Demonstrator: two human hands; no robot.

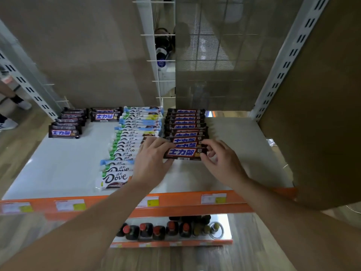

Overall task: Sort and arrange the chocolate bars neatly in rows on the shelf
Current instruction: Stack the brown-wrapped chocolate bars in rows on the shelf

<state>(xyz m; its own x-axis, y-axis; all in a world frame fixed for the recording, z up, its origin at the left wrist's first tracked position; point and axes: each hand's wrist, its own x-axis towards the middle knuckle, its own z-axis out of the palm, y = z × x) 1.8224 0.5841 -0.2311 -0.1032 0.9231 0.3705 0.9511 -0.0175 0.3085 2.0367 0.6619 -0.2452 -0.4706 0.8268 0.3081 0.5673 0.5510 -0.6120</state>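
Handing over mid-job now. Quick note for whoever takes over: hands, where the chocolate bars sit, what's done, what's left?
Left hand and right hand each pinch one end of a dark brown wrapped chocolate bar with blue lettering, at the front of the right-hand row of matching brown bars.
Middle: long row of white-wrapped Dove bars, drifting left toward the front.
Back left: slanted far-left group of brown bars, shorter group beside it.
Done: right and middle rows largely formed on the white shelf.
Left: seat the held bar; probably straighten the Dove row and tidy both back-left groups.
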